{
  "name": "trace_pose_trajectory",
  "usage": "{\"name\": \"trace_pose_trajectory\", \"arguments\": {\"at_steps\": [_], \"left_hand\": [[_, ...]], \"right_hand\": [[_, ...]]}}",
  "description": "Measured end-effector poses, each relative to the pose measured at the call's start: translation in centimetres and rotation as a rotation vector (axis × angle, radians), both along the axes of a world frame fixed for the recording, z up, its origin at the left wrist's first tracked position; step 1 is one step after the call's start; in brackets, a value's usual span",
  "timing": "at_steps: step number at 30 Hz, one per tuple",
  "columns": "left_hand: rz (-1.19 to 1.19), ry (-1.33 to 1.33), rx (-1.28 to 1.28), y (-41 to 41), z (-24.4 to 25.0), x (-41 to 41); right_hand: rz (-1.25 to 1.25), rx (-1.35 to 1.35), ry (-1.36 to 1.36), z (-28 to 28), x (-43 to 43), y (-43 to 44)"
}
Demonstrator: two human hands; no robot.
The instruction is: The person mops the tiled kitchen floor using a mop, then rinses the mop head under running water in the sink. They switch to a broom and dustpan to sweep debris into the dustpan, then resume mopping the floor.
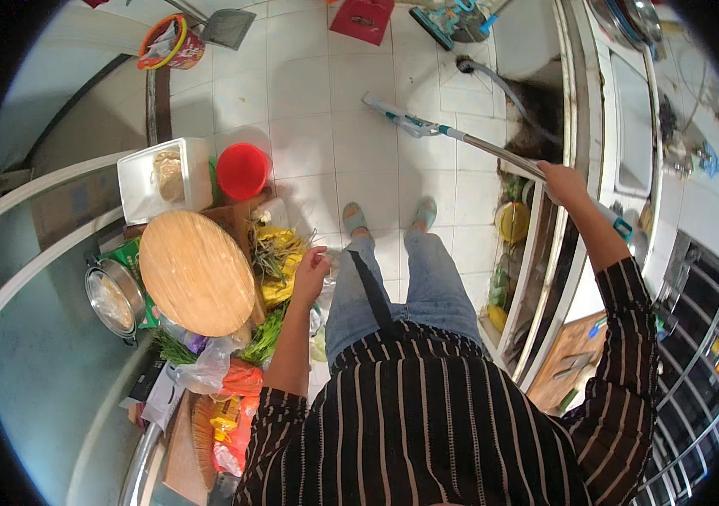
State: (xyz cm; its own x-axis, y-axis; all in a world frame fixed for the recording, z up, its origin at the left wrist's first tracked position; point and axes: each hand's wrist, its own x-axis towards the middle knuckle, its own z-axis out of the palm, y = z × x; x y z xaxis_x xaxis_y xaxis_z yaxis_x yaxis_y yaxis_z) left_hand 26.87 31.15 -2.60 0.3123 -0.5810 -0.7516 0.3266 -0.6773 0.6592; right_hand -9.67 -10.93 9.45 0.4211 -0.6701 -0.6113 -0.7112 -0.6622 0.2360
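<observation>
My right hand (563, 182) grips the metal pole of a long mop (492, 148) with white and teal fittings. The mop slants away to the left, and its narrow head (379, 105) rests on the white tiled floor (364, 148). Beyond the hand, the teal-tipped handle end (622, 226) sticks out over the counter side. My left hand (312, 272) hangs by my left thigh with nothing in it, its fingers loosely curled. Close to it are yellow bags (280, 240) with dry stalks and some green vegetables (269, 334).
Along the left stand a red bucket (242, 171), a white box (138, 183), a round wooden board (198, 272) and a steel pot (112, 300). A dustpan (228, 28), a red dustpan (362, 19) and a grey hose (511, 95) lie ahead. A sink (631, 126) is on the right.
</observation>
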Motion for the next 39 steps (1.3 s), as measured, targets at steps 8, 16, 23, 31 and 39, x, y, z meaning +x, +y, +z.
{"name": "trace_pose_trajectory", "arguments": {"at_steps": [8,16,23,31,39], "left_hand": [[-0.064,0.133,-0.127,4.5,2.8,-8.7],[-0.168,0.854,0.112,9.2,8.7,-27.8],[0.214,0.69,0.394,21.5,10.3,-30.1],[-0.081,0.179,0.462,37.6,13.2,-26.0],[-0.14,0.331,0.325,60.2,5.2,-25.5]], "right_hand": [[-1.329,0.631,-0.384,1.3,-7.8,22.2],[-1.513,0.923,-0.914,-8.7,-3.9,42.0],[-1.405,0.783,-0.934,-14.1,1.1,52.8],[-1.506,1.134,-0.754,-20.1,4.7,69.4],[-1.832,1.445,-0.462,-19.0,6.0,79.0]]}}
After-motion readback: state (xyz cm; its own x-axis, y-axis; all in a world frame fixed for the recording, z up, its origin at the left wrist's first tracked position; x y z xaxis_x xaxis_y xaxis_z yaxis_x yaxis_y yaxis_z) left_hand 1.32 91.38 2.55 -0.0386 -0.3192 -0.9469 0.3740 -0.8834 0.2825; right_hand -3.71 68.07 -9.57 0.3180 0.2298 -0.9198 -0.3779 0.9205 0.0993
